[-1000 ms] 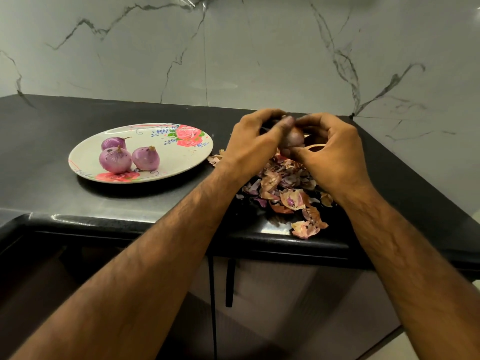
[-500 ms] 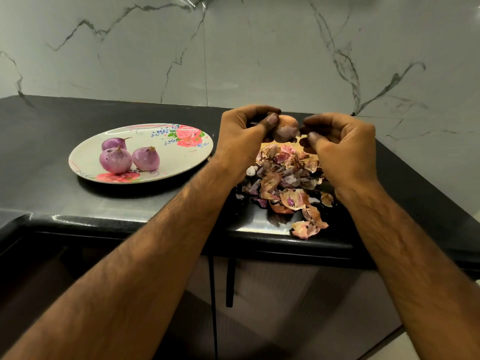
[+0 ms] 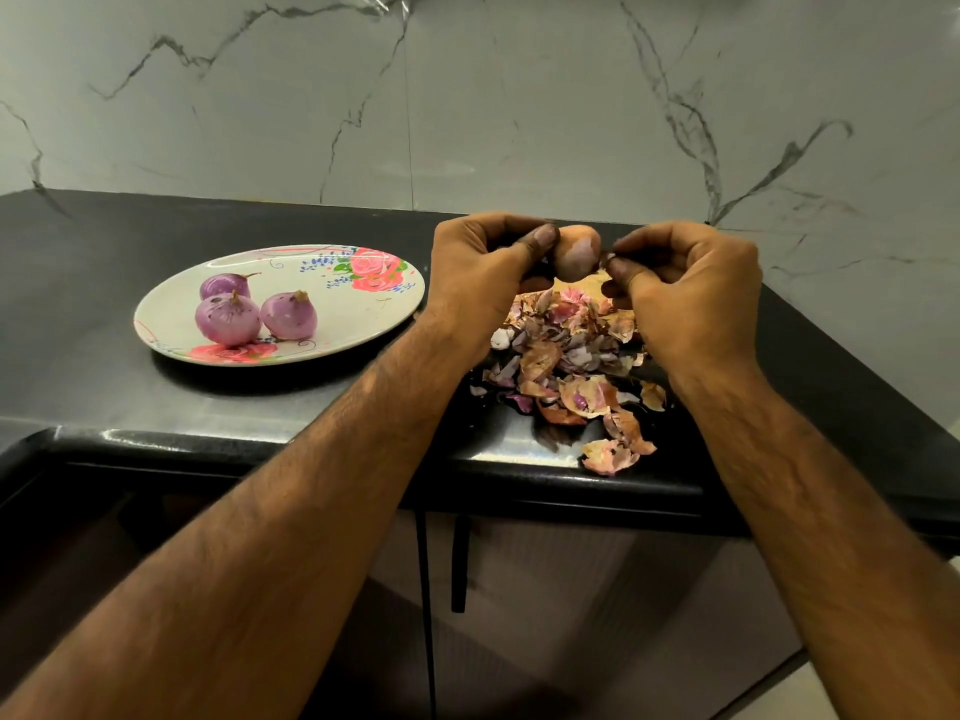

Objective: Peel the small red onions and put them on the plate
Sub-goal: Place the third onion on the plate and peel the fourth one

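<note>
Fingers [image 3: 540, 241] curled; left hand [image 3: 478, 267] grips onion [image 3: 574, 254], right hand [image 3: 691, 288] pinches its side.

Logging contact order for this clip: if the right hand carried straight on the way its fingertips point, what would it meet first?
Most likely the small, half-peeled red onion gripped by the left hand; the right hand points leftward at it, though depth is unclear.

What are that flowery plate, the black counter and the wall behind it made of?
The plate looks like melamine or glazed ceramic: glossy off-white with printed roses. The counter seems polished black stone, maybe granite: bright reflections along its rounded edge. The wall looks like marble or marble-look tile: pale, grey-veined, one thin vertical seam.
</note>
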